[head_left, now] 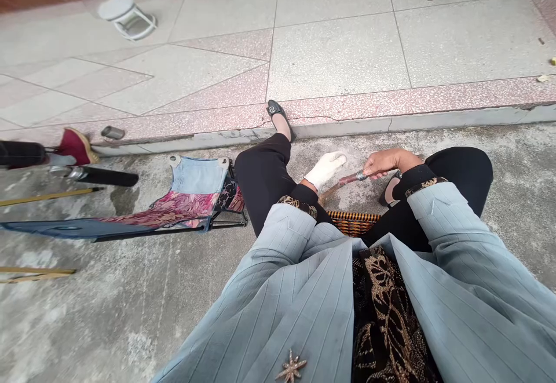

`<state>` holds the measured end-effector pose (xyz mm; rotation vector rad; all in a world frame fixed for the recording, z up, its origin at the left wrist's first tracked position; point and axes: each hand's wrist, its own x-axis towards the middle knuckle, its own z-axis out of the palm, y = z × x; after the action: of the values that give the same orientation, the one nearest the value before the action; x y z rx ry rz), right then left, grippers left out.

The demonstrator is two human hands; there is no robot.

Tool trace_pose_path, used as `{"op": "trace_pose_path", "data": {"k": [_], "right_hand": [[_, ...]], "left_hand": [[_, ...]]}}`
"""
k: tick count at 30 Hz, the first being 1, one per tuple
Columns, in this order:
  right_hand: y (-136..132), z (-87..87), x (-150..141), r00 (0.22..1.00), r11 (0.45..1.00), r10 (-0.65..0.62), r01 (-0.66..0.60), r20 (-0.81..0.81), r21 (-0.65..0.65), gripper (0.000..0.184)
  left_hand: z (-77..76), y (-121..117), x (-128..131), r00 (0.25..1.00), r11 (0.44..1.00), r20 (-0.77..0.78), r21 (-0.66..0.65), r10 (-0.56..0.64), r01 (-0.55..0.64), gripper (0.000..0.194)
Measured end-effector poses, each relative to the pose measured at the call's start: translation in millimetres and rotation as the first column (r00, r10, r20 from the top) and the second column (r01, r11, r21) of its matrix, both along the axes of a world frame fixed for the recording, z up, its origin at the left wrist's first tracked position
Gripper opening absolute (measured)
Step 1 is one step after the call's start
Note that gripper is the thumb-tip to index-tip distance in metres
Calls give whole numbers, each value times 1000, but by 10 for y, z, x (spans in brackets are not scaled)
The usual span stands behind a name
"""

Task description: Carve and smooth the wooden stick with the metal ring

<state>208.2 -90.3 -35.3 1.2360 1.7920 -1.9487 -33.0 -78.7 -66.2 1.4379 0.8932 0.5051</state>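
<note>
My left hand (325, 170), in a white glove, is closed in front of my left knee. Its curled fingers hide whatever they may hold. Bare and wrapped around a stick-like tool, my right hand (384, 161) is beside it. The stick-like tool (347, 180) has a grey binding close to my fingers, then a reddish-brown length and a tan end slanting down toward my left wrist. Its exact kind does not show. Between my legs, a woven wicker edge (354, 221) in orange and black shows below the tool; my clothes hide the rest.
A folding chair (191, 197) with floral fabric stands at my left, near a dark cylinder (108, 175) and another person's red shoe (76, 146). A low step edge (339, 128) runs ahead. A white stool (125, 15) is farther back on the tiles.
</note>
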Motion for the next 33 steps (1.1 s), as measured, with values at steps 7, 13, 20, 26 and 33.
{"op": "trace_pose_path", "data": {"k": [7,13,20,26,33], "right_hand": [[-32,192,51,787,861,-474,508,-395,-23,49],[62,134,129,407,414,-846,908,-344,57,39],[158,-3,-19,688,667,-696,513,205,540,34],[124,-29,1,809,949,-184,-2,558,314,39],[-24,140,-10,996,995,88,-89,-28,-51,48]], "left_hand": [[-155,-63,104,992,991,86,-92,-92,100,40],[-161,-168,186,962,961,-32,-54,-272,270,41],[-91,-183,192,899,902,-251,155,-359,404,34],[-53,-103,114,938,918,-288,284,-193,277,31],[-92,-4,49,987,978,-151,190,-58,86,31]]}}
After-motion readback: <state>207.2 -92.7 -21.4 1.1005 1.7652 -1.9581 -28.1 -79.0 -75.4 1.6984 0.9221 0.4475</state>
